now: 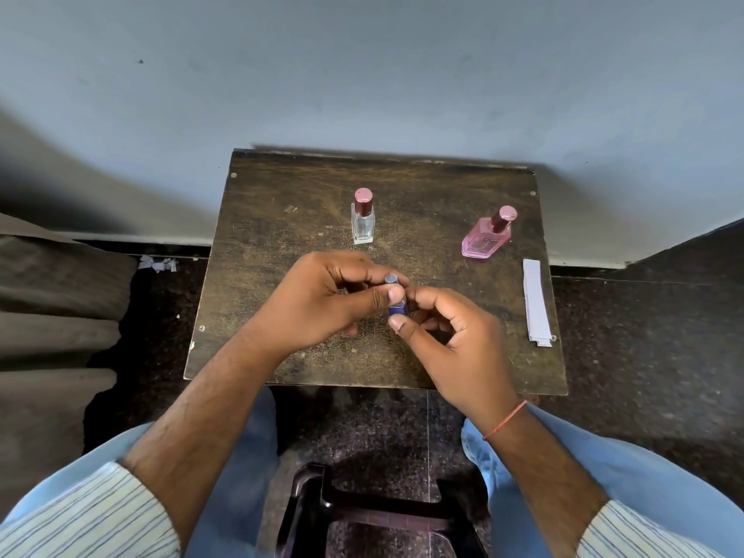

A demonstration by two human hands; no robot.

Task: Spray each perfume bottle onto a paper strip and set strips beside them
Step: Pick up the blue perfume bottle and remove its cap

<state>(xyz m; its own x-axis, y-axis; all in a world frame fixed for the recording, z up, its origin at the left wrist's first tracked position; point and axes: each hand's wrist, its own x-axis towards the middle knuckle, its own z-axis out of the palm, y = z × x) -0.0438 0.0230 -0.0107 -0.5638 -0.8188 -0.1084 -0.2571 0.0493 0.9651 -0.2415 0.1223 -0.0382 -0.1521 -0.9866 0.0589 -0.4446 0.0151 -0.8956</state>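
Over the middle of the small dark wooden table (pixel 282 243), both my hands hold a small blue perfume bottle (pixel 397 308). My left hand (pixel 322 300) pinches its silvery cap with thumb and fingers. My right hand (pixel 451 340) grips the blue body from below and from the right. A clear bottle (pixel 362 224) with a pink cap stands upright at the back centre. At the back right stands a pink bottle (pixel 485 239) with a pink cap. A stack of white paper strips (pixel 536 302) lies along the table's right edge.
A pale wall rises just behind the table. Torn paper bits (pixel 158 263) lie on the dark floor at the left. Folded grey fabric (pixel 52 300) is at the far left. A dark plastic stool (pixel 362 513) shows between my knees.
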